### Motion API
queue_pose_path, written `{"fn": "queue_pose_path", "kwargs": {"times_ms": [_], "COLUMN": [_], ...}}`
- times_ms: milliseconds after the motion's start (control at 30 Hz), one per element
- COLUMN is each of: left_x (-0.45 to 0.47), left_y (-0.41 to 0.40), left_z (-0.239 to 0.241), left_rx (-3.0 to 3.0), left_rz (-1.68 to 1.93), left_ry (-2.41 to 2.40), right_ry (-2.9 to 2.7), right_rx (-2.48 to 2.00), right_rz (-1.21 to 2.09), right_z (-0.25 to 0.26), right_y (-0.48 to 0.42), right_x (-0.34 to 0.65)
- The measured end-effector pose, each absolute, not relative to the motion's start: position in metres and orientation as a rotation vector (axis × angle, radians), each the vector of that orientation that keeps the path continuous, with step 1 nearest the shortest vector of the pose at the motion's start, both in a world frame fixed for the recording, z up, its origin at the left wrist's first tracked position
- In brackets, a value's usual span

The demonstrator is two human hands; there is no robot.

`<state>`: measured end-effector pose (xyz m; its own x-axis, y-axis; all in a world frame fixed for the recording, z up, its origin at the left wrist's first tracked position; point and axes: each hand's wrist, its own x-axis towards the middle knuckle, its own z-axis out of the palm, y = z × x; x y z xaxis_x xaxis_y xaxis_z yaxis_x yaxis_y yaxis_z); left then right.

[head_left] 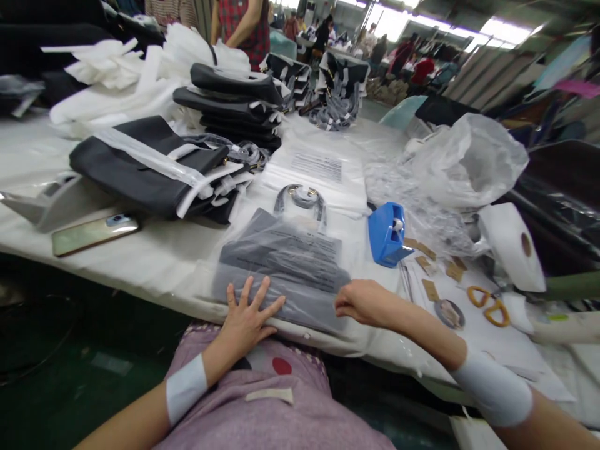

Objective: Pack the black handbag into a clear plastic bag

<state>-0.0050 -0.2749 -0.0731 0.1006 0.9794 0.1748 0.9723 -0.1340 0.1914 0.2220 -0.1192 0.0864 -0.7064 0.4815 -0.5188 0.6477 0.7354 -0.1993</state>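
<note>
A dark grey bag sealed in a clear plastic bag [285, 262] lies at the near table edge. My left hand [248, 312] rests flat on its near left corner with the fingers spread. My right hand [359, 301] sits at its right edge, fingers curled and pinching the plastic there. A blue tape dispenser [387, 234] stands just beyond my right hand.
A phone [94, 233] lies at the left. Stacks of dark bags [154, 165] and white wrapping [117, 69] fill the far left. A white tape roll [510, 247], orange-handled scissors [490, 306], brown tags [429, 256] and crumpled plastic [469, 159] lie at the right. People work behind.
</note>
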Motion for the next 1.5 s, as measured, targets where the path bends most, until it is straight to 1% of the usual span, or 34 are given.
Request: {"fn": "queue_pose_path", "kwargs": {"times_ms": [67,100,167,233,333,467,567,633,767,867,933,1033,1100,1333,1500], "left_x": [-0.005,-0.006,-0.006,-0.006,-0.006,-0.006,-0.006,-0.007,-0.007,-0.007,-0.007,-0.007,-0.007,-0.008,-0.006], "left_y": [-0.275,-0.274,-0.274,-0.273,-0.272,-0.272,-0.272,-0.272,-0.273,-0.273,-0.273,-0.273,-0.273,-0.272,-0.272], "left_z": [-0.074,-0.075,-0.075,-0.076,-0.076,-0.078,-0.079,-0.079,-0.079,-0.078,-0.078,-0.078,-0.079,-0.079,-0.080], "left_rx": [2.309,2.307,2.300,2.293,2.287,2.275,2.265,2.265,2.274,2.277,2.277,2.274,2.274,2.294,2.305], "left_rz": [0.410,0.413,0.418,0.422,0.423,0.424,0.424,0.425,0.425,0.429,0.434,0.439,0.440,0.422,0.410], "left_ry": [2.050,2.049,2.043,2.036,2.033,2.040,2.026,2.020,2.028,2.028,2.025,2.021,2.020,2.034,2.065], "right_ry": [2.461,2.448,2.434,2.399,2.281,2.235,2.269,2.306,2.286,2.254,2.348,2.472,2.476,2.453,2.492], "right_rx": [0.861,0.831,0.751,0.736,0.925,1.245,1.332,1.218,0.733,0.600,0.675,0.790,0.806,0.968,1.328], "right_rz": [-0.430,-0.470,-0.692,-1.013,-1.387,-1.589,-1.631,-1.569,-1.447,-1.302,-1.032,-0.527,-0.327,-0.111,0.132], "right_z": [0.075,0.073,0.079,0.091,0.101,0.079,0.070,0.079,0.109,0.104,0.088,0.065,0.057,0.045,0.047], "right_y": [-0.102,-0.096,-0.089,-0.088,-0.092,-0.102,-0.112,-0.120,-0.129,-0.119,-0.105,-0.087,-0.082,-0.071,-0.061], "right_x": [0.208,0.203,0.197,0.199,0.212,0.235,0.243,0.240,0.223,0.210,0.204,0.198,0.195,0.198,0.230]}}
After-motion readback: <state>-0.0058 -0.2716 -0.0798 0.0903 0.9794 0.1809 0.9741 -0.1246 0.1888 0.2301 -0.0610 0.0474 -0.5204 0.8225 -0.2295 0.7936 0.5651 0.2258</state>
